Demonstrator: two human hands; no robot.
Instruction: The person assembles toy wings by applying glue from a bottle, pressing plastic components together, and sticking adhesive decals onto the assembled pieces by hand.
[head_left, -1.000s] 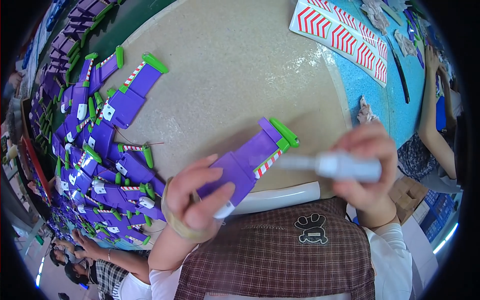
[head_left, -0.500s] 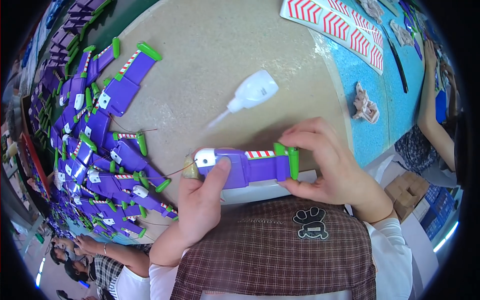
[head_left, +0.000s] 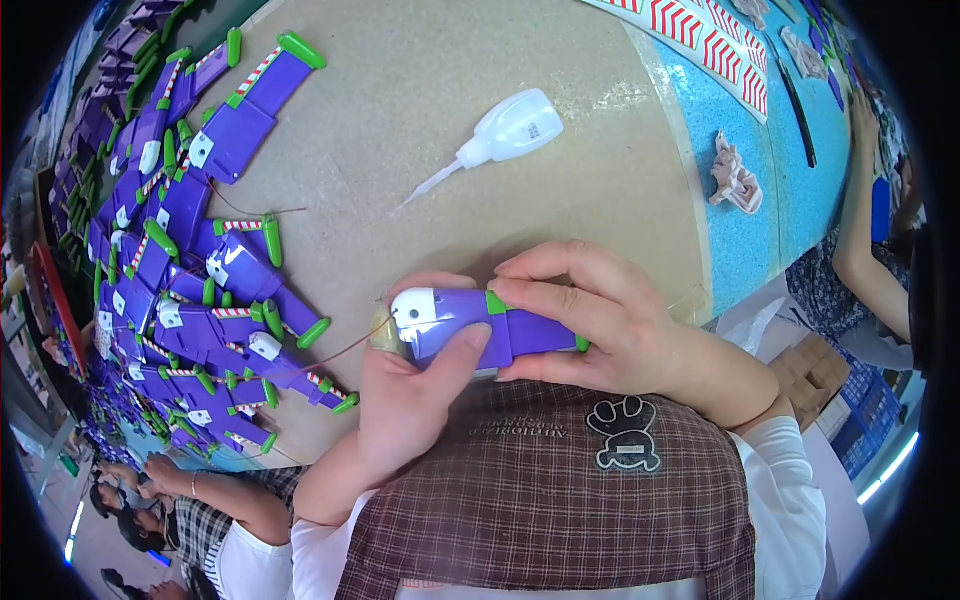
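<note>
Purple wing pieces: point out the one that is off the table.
The purple wing piece gripped between the left hand and right hand. All the others lie loose in the pile on the tan table.

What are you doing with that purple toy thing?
A person holds one purple toy wing piece in both hands, close above a checked apron. The left hand grips its white end, thumb on top, and the right hand wraps over the other end. A white squeeze bottle with a long nozzle lies on the tan table, untouched. A big heap of matching purple and green pieces sits to the left.
</note>
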